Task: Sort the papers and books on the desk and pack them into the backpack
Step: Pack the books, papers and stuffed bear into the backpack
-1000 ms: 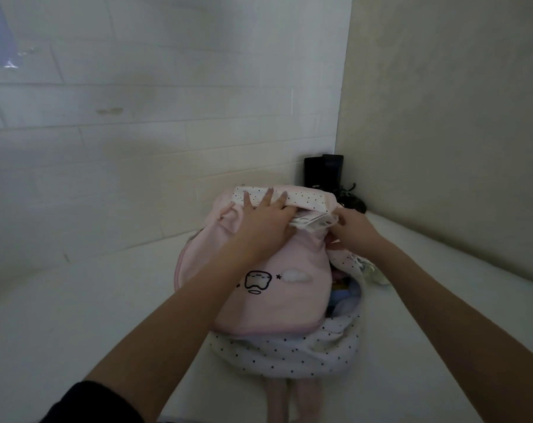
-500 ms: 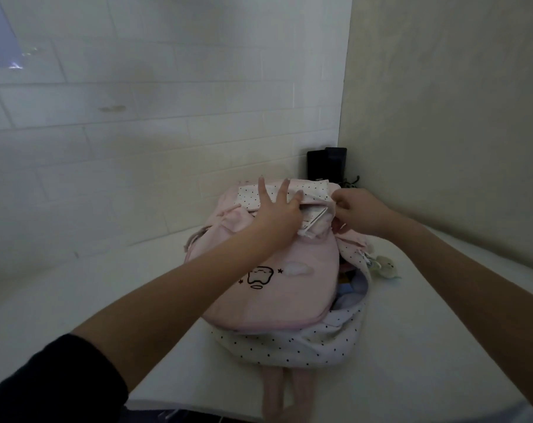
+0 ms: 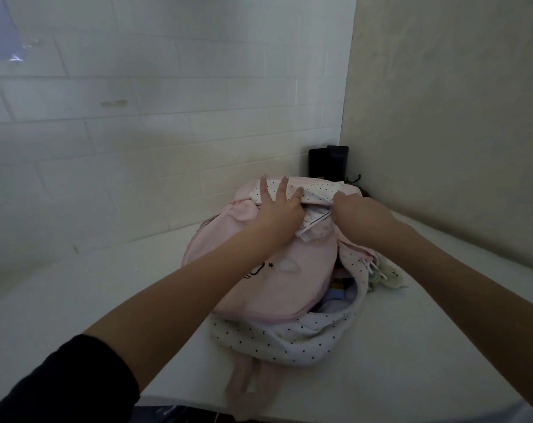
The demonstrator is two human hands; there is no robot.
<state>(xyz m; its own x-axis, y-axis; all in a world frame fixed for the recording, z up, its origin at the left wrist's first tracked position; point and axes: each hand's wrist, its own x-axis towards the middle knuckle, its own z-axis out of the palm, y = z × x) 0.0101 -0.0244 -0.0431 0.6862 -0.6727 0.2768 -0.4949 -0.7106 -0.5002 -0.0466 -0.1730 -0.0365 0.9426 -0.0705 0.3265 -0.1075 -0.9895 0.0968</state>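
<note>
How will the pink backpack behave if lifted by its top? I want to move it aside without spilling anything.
The pink backpack would probably sag rather than hold its shape: its fabric lies slumped and creased on the desk. It looks moderately heavy, bulging with contents. Its right side gapes open, so the papers between the left hand and right hand might slip out.

Soft matt pink cloth over the backpack (image 3: 259, 270), lightly creased, with a small dark printed outline on the front. White cloth lining (image 3: 277, 340) speckled with black dots, limp and folded at the open mouth and along the top edge. Thin white papers (image 3: 315, 219) with dark print, flat and matt, poking from the top opening. Smooth matt white on the desk (image 3: 411, 346). Painted brick wall (image 3: 136, 117), off-white, slightly uneven with shallow joints. Side panel (image 3: 457, 117) beige, finely grained, dull. Black boxes (image 3: 327, 161) in the corner, smooth, faintly sheened, probably plastic. Dark knit-looking sleeve (image 3: 60, 386), matt.
</note>
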